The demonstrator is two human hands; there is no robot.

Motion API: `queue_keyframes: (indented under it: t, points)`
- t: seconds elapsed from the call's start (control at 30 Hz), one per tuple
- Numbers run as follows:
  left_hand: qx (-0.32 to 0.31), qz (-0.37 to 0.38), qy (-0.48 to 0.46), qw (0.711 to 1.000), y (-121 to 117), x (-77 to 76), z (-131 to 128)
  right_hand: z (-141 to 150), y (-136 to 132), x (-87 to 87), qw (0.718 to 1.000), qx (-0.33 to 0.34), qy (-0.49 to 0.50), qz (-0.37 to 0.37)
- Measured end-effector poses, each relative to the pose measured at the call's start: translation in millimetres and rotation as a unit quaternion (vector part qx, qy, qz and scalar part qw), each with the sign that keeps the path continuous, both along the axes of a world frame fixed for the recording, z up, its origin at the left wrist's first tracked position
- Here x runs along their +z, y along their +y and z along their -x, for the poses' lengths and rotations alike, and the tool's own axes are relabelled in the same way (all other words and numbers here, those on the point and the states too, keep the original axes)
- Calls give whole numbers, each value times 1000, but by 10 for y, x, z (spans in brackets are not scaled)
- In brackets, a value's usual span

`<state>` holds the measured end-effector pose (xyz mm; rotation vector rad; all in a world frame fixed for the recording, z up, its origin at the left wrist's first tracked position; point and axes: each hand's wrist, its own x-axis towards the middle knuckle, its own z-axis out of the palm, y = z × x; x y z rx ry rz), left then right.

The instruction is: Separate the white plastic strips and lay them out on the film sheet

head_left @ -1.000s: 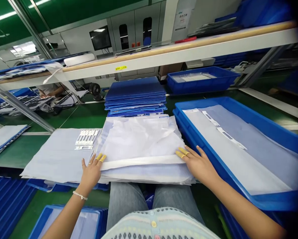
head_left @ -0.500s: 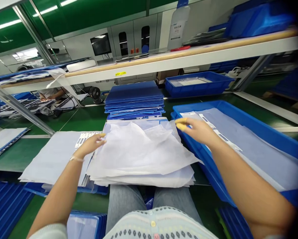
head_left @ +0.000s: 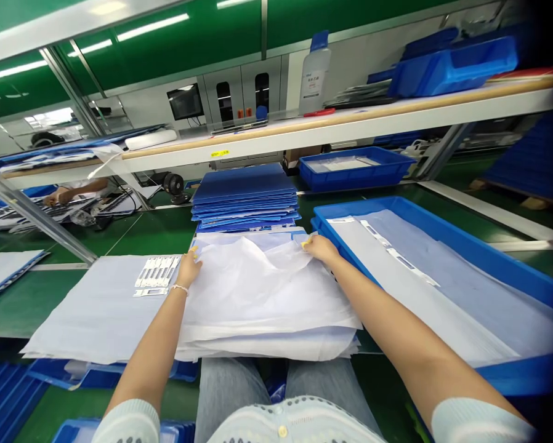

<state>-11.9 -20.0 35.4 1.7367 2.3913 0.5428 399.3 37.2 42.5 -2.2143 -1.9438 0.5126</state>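
Observation:
A stack of thin white translucent sheets [head_left: 262,301] lies in front of me over my lap. My left hand [head_left: 189,267] grips the far left corner of the top sheet, fingers with yellow finger cots pinched on it. My right hand [head_left: 319,247] pinches the far right corner of the same sheet, which is rumpled and slightly lifted between the hands. A pile of blue corrugated boards [head_left: 245,195] stands just beyond the sheets.
White label strips [head_left: 156,274] lie on a pale sheet [head_left: 92,314] to the left. A large blue tray [head_left: 447,231] lined with sheets stands on the right, a smaller blue tray [head_left: 350,166] behind it. A shelf [head_left: 304,126] runs overhead. Another person's hand [head_left: 57,195] works far left.
Both hands moved from the near edge of the stack to its far corners and took hold of the top sheet. The camera tilted up slightly.

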Motion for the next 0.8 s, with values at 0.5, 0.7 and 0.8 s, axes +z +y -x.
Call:
queue_keyframes:
  t: [0.5, 0.7, 0.8]
  points:
    - [33, -16, 84, 996, -4, -238, 141, -20, 27, -348, 994, -60, -57, -68]
    - [-65, -20, 115, 991, -108, -72, -103, 216, 29, -73, 971, 14, -102, -214]
    - [-152, 27, 112, 982, -226, -177, -256, 403, 55, -137, 971, 106, -100, -191]
